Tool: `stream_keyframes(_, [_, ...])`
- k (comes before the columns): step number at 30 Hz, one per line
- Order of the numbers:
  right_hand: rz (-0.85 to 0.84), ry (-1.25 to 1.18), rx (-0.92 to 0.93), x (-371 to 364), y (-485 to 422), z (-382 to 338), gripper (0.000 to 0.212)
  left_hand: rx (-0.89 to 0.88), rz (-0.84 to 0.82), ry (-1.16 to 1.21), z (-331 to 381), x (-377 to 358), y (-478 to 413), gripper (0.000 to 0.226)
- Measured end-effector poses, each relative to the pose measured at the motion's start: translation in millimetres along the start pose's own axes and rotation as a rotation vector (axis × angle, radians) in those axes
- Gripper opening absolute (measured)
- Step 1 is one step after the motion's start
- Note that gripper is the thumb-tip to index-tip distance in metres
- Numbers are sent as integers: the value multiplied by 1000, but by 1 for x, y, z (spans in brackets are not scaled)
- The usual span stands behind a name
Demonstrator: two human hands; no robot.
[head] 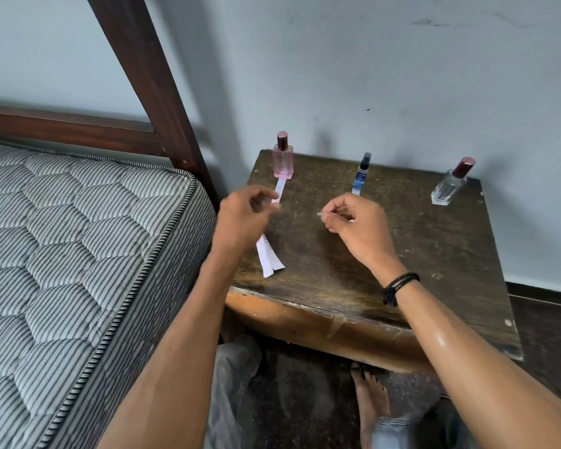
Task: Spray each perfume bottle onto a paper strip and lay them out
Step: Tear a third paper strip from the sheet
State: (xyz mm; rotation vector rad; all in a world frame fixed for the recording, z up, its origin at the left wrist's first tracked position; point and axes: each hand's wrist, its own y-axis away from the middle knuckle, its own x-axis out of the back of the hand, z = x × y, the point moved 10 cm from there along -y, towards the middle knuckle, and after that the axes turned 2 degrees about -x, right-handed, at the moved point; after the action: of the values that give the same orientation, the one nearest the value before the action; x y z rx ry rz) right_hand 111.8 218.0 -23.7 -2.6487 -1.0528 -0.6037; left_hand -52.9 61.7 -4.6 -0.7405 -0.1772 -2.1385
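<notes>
That paper strip (326,214), feather-light and floppy by the look of it, is pinched at one end by the right hand (357,228) fingers over mid worktop (402,254), so an end hold suits it, while at nine o'clock the left hand (240,218) curls, blurred, above spare strips (269,264), and whether it grips anything I can't tell.

Striped mattress (62,238) beside wooden table (434,254)

Soft, even light casts faint shadows behind the table (418,254); the left hand (243,218) above it is motion-blurred; edges bow.
</notes>
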Motion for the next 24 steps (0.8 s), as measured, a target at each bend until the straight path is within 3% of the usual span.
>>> stream_keyframes(3, [75, 158, 88, 24, 7, -4, 9, -92, -174, -39, 35, -55, 10, 17])
stream_keyframes(7, [58, 167, 87, 46, 21, 2, 12, -152, -304, -71, 63, -104, 18, 25])
stream_keyframes(12, [52, 147, 92, 67, 33, 12, 14, -150, -296, -40, 77, -122, 17, 14])
stream_keyframes(24, [142, 200, 160, 109, 37, 26, 8, -81, -248, -34, 77, -139, 13, 10])
